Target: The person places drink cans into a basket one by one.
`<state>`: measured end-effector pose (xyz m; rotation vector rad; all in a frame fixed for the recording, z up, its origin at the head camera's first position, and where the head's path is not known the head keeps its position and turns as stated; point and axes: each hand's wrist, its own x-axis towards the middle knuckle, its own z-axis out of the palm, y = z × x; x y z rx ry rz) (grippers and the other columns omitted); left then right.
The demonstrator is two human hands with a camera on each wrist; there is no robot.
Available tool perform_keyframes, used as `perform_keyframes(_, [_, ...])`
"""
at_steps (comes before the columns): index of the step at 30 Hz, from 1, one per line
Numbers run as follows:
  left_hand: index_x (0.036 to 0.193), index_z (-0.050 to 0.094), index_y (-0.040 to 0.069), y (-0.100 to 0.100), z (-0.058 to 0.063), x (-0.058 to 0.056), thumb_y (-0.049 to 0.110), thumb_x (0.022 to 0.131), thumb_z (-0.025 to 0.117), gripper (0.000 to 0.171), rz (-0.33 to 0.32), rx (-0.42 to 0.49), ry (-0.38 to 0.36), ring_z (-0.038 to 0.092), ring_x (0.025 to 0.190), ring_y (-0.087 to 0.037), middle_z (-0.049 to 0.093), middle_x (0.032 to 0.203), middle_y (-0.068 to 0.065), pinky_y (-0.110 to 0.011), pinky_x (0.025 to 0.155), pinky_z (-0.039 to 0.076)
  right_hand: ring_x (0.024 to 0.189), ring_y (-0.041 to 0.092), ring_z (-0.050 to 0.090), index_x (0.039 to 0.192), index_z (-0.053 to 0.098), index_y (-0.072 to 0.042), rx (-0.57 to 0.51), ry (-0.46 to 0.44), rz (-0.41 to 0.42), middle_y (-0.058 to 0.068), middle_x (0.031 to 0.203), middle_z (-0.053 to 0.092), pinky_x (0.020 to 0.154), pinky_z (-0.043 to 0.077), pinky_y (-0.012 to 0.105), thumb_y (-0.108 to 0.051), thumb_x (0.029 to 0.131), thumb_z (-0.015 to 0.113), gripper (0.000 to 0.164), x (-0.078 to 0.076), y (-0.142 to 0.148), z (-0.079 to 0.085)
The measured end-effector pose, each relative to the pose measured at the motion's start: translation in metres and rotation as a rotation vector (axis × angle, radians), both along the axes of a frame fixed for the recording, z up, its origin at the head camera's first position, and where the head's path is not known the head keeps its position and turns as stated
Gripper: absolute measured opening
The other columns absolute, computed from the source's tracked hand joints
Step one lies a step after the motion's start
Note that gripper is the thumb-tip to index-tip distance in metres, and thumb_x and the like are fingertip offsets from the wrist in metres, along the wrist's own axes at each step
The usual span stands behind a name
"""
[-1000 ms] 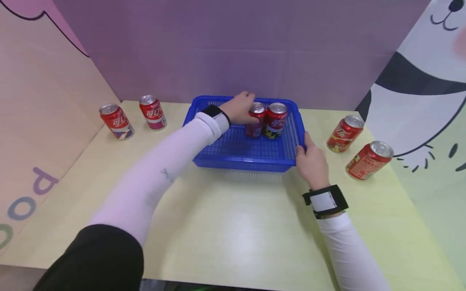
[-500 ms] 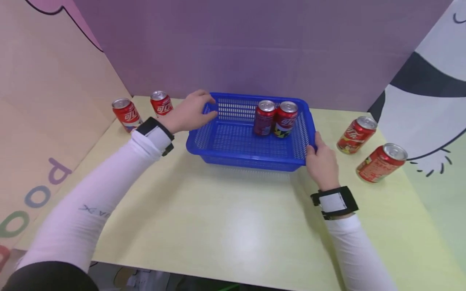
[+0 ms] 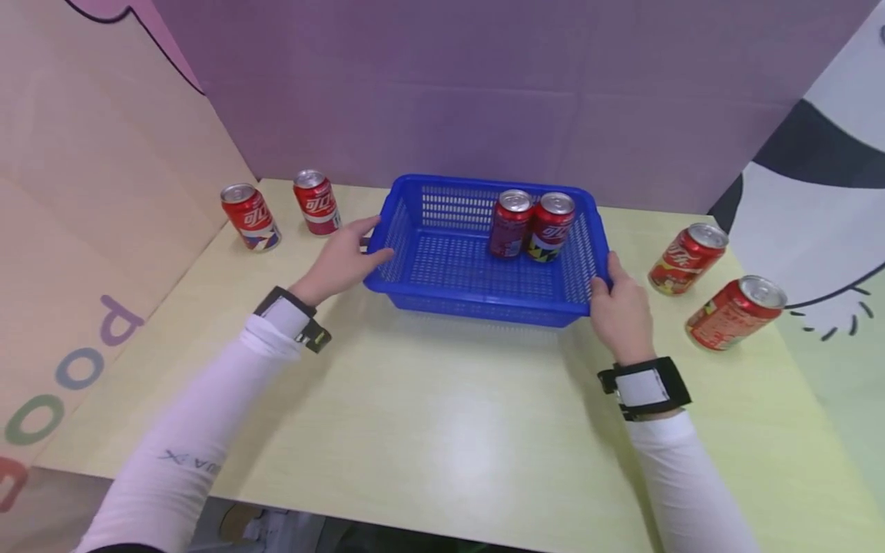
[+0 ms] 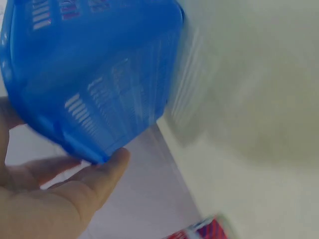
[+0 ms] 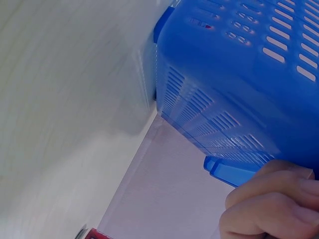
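Note:
A blue plastic basket (image 3: 470,296) with slotted sides is near the back of the table in the head view. Two red drink cans, a left can (image 3: 510,226) and a right can (image 3: 551,229), stand side by side in its right half. My left hand (image 3: 340,261) holds the basket's left rim, thumb over the edge and fingers on the outside; in the left wrist view a fingertip (image 4: 119,155) touches the plastic. With its thumb on top and fingers curled underneath, my right hand (image 3: 624,316) grips the right rim. Those curled fingers (image 5: 274,204) show in the right wrist view.
Left of the basket stand two red cans, an outer can (image 3: 252,219) and an inner can (image 3: 318,203). On the right are a back can (image 3: 687,259) and a front can (image 3: 734,313). A purple wall panel (image 3: 484,100) rises close behind the basket.
My left hand has left the cans in the basket and moved left to its left rim. My right hand keeps its grip. The head view has shifted slightly left.

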<state>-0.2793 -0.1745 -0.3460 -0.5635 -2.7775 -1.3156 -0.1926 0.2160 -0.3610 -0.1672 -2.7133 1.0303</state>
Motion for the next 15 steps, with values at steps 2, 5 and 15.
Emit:
perform_keyframes(2, [0.149, 0.037, -0.002, 0.001, -0.006, 0.002, 0.014, 0.092, 0.068, 0.067, 0.043, 0.067, -0.024, 0.056, 0.118, -0.037, 0.045, 0.146, -0.018, -0.043, 0.087, 0.053, 0.133, 0.046, 0.036, 0.154, 0.019, 0.000, -0.002, -0.002, 0.000, 0.027, 0.151, 0.029, 0.099, 0.037, 0.061, -0.020, 0.105, 0.036, 0.055, 0.000, 0.001, 0.000])
perform_keyframes(5, [0.151, 0.033, -0.001, 0.004, -0.015, 0.005, 0.010, 0.093, 0.066, 0.068, 0.075, 0.194, -0.081, 0.057, 0.117, -0.035, 0.044, 0.146, -0.019, -0.041, 0.088, 0.053, 0.134, 0.046, 0.035, 0.154, 0.019, 0.000, -0.005, -0.008, 0.000, 0.027, 0.152, 0.028, 0.100, 0.036, 0.061, -0.021, 0.105, 0.036, 0.055, 0.001, 0.002, 0.000])
perform_keyframes(15, [0.152, 0.033, 0.003, 0.006, -0.029, 0.008, -0.001, 0.090, 0.063, 0.069, 0.136, 0.516, -0.186, 0.061, 0.112, -0.030, 0.057, 0.132, -0.023, -0.034, 0.089, 0.052, 0.136, 0.045, 0.032, 0.153, 0.021, 0.002, -0.015, 0.009, 0.005, 0.027, 0.151, 0.028, 0.105, 0.031, 0.059, -0.019, 0.105, 0.037, 0.055, 0.001, -0.001, 0.000])
